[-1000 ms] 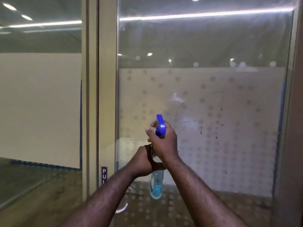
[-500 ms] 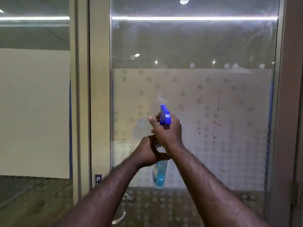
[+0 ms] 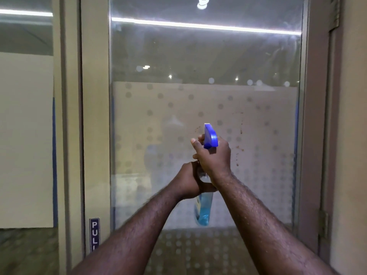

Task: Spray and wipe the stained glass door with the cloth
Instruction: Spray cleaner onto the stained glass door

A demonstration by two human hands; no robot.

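Both hands have kept the spray bottle (image 3: 204,211) raised before the glass door (image 3: 258,155). Right hand (image 3: 215,157) grips its blue trigger head; left hand (image 3: 188,181) wraps the body.

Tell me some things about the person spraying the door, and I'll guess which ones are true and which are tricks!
1. The right hand holds the top of the spray bottle. True.
2. The spray bottle has a red sprayer head. False: the sprayer head is blue.
3. The left hand holds the bottle lower down. True.
4. The glass door is spotless. False: brown stains speckle it to the right of the hands.
5. The sign on the frame says PUSH. False: the sign reads PULL, as far as its letters show.
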